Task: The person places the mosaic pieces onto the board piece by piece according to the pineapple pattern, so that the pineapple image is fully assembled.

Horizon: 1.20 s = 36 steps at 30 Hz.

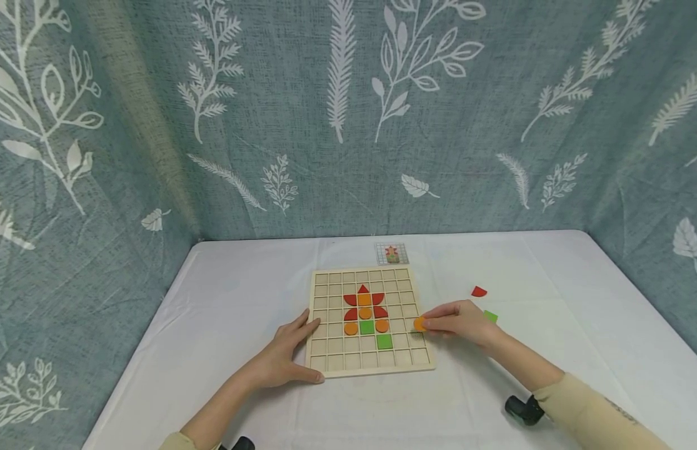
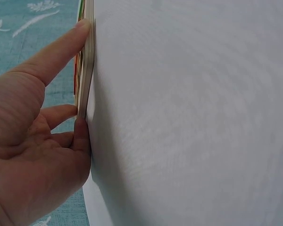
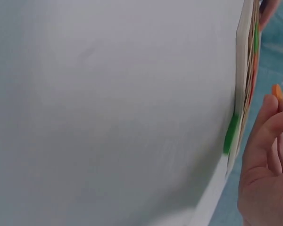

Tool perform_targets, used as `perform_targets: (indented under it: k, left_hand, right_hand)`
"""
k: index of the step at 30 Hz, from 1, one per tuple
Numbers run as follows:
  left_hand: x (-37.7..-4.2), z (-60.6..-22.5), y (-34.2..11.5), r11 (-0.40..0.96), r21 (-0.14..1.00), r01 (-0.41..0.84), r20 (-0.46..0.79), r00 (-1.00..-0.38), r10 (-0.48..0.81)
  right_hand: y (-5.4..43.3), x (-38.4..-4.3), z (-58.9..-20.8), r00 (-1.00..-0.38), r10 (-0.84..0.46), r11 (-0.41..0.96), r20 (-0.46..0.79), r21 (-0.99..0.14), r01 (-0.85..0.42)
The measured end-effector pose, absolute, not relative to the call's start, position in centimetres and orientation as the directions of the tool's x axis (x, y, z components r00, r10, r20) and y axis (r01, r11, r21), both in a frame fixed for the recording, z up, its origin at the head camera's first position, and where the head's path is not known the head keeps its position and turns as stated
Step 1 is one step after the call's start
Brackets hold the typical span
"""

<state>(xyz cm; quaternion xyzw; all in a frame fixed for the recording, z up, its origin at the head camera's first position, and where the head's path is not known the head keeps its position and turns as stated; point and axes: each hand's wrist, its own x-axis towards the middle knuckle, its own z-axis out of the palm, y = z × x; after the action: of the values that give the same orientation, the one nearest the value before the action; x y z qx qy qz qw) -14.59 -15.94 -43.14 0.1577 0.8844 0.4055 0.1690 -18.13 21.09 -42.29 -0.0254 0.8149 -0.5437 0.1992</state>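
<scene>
A square wooden grid board (image 1: 337,356) lies on the table with red, orange and green pieces forming a flower pattern in its cells. My left hand (image 1: 277,357) rests spread against its left side, thumb at the near left corner; in the left wrist view the thumb and fingers touch the board's rim (image 2: 89,61). Over the right rim, my right hand (image 1: 461,320) pinches an orange disc (image 1: 419,324) between thumb and fingertips. Below the disc, a green piece (image 3: 231,133) sits at the board's edge, seen side-on in the right wrist view.
Behind the board lies a small pattern card (image 1: 392,254). A loose red quarter-round piece (image 1: 479,291) and a green square (image 1: 491,316), partly hidden by my right arm, lie to the right. White cloth (image 1: 241,275) covers the table; a patterned curtain (image 1: 303,125) hangs behind.
</scene>
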Motion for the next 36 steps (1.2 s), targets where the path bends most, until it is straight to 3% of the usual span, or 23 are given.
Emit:
perform_targets:
  k: [9, 29, 36]
  left_hand:
    - [-14.6, -43.3, -15.9, 0.625, 0.767, 0.143, -0.165, -0.898, 0.409]
    - [-14.4, -43.3, -15.8, 0.632, 0.761, 0.146, -0.164, -0.900, 0.405]
    - [-14.3, -43.3, -15.9, 0.625, 0.767, 0.146, -0.161, -0.898, 0.409]
  right_hand:
    - [16.8, -18.2, -42.6, -0.901, -0.299, 0.432, -0.315, -0.886, 0.166]
    - [11.8, -18.5, -42.7, -0.893, -0.430, 0.588, -0.132, -0.791, -0.167]
    - [11.6, -18.4, -43.2, -0.869, -0.491, 0.569, -0.065, -0.779, -0.263]
